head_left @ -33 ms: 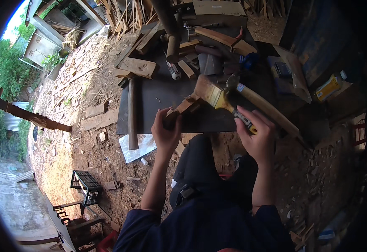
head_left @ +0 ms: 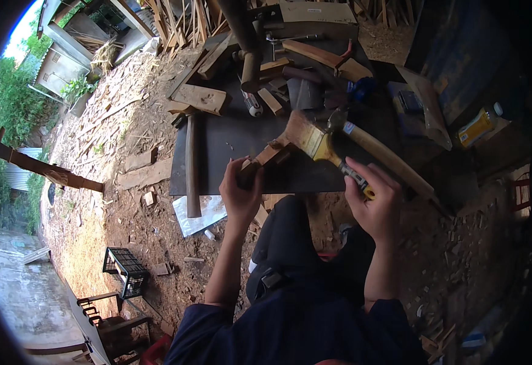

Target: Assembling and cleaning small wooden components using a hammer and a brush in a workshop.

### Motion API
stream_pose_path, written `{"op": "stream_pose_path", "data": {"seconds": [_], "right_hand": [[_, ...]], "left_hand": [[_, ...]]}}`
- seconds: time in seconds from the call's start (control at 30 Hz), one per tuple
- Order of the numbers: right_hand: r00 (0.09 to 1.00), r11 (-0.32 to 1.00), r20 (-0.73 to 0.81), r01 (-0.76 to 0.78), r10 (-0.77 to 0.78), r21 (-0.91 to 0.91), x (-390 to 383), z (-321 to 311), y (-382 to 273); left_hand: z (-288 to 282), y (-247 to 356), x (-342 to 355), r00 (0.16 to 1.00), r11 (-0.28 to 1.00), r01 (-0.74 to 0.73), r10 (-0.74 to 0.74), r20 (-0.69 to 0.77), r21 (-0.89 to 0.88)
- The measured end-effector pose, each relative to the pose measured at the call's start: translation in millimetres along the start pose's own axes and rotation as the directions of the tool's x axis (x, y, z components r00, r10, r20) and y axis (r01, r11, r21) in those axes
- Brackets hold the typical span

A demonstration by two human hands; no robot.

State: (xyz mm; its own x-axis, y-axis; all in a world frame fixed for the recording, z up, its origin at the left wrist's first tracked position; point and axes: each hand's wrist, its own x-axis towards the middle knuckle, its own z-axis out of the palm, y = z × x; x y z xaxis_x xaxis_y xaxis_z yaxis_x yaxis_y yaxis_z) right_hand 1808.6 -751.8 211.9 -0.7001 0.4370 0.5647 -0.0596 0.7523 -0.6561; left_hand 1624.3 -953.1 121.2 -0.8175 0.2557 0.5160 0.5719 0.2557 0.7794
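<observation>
Both my hands are over the near edge of a dark tabletop (head_left: 226,161). My left hand (head_left: 240,187) is closed around one end of a small wooden piece (head_left: 269,152), which slants up and to the right. My right hand (head_left: 375,199) grips the yellow-and-dark handle of a wide paintbrush (head_left: 321,148). The brush points up and left, its bristles by the far end of the wooden piece. Whether they touch it, I cannot tell. Just beyond the brush lies a hammer (head_left: 388,151) with a long wooden handle running toward the lower right.
On the left, a wooden tool handle (head_left: 192,173) juts past the table edge. Wood blocks (head_left: 199,97), a screwdriver-like tool (head_left: 252,104) and a clamp (head_left: 345,56) crowd the far side. A yellow bottle (head_left: 478,126) stands right; a black crate (head_left: 125,271) sits on the chip-strewn ground.
My right hand has shifted slightly to the right with the paintbrush. The left hand and the wooden piece look unmoved.
</observation>
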Motion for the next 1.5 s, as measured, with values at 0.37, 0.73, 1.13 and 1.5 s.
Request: {"op": "stream_pose_path", "data": {"seconds": [0.37, 0.73, 1.13, 1.5], "right_hand": [[0.995, 0.971, -0.037, 0.101, -0.096, 0.214, -26.2, 7.1, -1.1], [0.999, 0.925, -0.014, 0.051, -0.049, 0.377, -16.3, 54.7, -3.9], [0.879, 0.877, 0.229, 0.325, -0.418, 0.354, -27.4, 46.9, -4.6], [0.979, 0.988, 0.144, 0.138, -0.146, 0.064, -32.5, 31.6, 2.1]], "left_hand": [[-2.1, -3.0, -0.3, 0.985, 0.992, -0.1, 0.087, 0.148, 0.082], [0.6, -3.0, -1.9, 0.984, 0.986, -0.139, 0.127, 0.126, 0.088], [0.1, -7.6, -7.4, 0.986, 0.994, -0.015, -0.003, 0.166, 0.104], [5.0, -8.1, -8.9, 0.997, 0.987, -0.068, 0.06, 0.055, 0.144]]}}
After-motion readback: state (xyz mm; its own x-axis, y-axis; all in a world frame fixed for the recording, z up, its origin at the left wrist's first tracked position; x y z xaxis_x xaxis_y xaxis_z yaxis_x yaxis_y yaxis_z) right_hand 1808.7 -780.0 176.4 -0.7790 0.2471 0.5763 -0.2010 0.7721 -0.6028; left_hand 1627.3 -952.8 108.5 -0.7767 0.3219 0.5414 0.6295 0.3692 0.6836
